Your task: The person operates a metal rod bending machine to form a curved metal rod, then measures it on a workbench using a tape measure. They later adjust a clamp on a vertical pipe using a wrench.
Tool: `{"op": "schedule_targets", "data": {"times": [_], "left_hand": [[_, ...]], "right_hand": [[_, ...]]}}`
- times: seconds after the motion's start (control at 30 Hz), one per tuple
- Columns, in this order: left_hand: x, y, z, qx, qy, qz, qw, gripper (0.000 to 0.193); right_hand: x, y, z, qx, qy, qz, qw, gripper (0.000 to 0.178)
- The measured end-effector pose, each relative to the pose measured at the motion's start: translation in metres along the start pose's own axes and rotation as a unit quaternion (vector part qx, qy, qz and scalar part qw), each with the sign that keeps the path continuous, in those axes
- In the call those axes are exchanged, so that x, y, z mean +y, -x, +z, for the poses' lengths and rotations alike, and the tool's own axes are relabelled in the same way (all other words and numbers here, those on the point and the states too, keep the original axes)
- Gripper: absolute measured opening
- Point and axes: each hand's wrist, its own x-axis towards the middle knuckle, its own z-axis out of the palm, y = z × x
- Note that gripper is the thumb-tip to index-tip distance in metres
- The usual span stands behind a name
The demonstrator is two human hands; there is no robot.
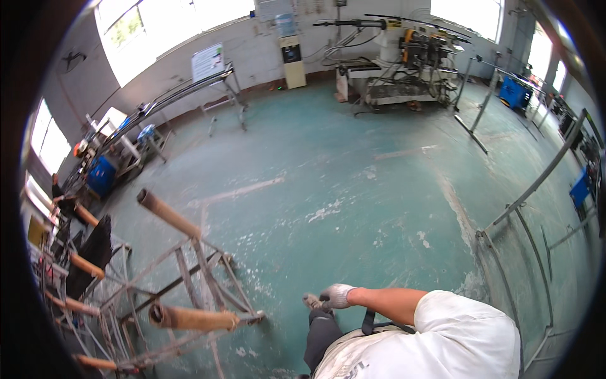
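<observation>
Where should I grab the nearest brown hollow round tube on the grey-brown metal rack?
Probably grip around the brown hollow round tube just behind its open end, coming from the right: that end juts free, no bar crosses the visible face, the other end meets the grey-brown metal rack.

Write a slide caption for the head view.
A gloved right hand hangs above a worn green floor; at left stands a metal rack with brown tubes.
</observation>
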Motion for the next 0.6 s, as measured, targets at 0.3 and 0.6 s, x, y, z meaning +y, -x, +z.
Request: {"op": "schedule_targets", "data": {"times": [0.3,0.6], "left_hand": [[0.177,-0.297,-0.058,0.004,-0.405,0.373,0.835,0.034],[0.623,-0.355,-0.146,-0.161,0.147,0.286,0.933,0.037]], "right_hand": [[0.198,-0.005,-0.162,0.271,-0.156,0.385,0.868,0.053],[0.335,0.052,-0.034,0.281,-0.200,0.644,0.683,0.049]]}}
